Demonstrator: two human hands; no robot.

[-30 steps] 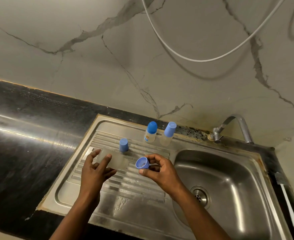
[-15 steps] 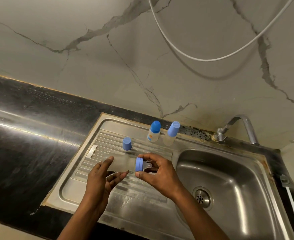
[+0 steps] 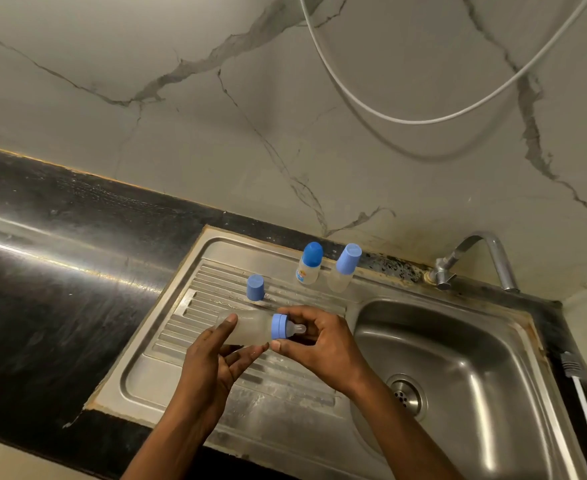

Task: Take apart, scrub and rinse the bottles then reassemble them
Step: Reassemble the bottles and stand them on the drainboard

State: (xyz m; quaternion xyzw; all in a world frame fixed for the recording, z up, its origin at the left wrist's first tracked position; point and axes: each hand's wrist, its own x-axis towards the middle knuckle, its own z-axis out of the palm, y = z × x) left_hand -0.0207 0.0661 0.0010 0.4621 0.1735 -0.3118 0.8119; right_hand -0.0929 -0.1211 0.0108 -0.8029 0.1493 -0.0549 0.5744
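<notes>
Head view: frosted bottle (image 3: 250, 330) lies horizontal above the ribbed drainboard (image 3: 184, 303), left hand (image 3: 212, 363) grasping its body; right hand (image 3: 325, 346) pinches the blue collar (image 3: 279, 326), apparently seated on the neck, clear teat (image 3: 297, 329) protruding; steel sink (image 3: 444, 327), black counter (image 3: 60, 271), veined marble wall (image 3: 216, 150).

Dim, warm light from above puts a bright glare streak along the dark desk (image 3: 60, 265), sheen in the sink (image 3: 475, 358), a soft cable (image 3: 389, 116) shadow on the wall (image 3: 181, 133), and wide-angle bending at the edges.

- Frosted bottle (image 3: 250, 329): you hold it sideways, blue collar (image 3: 279, 326) on, teat (image 3: 299, 329) right.
- Blue cap (image 3: 255, 287) stands loose behind.
- Dark-capped bottle (image 3: 309, 266), pale-capped bottle (image 3: 342, 271) upright farther back.
</notes>
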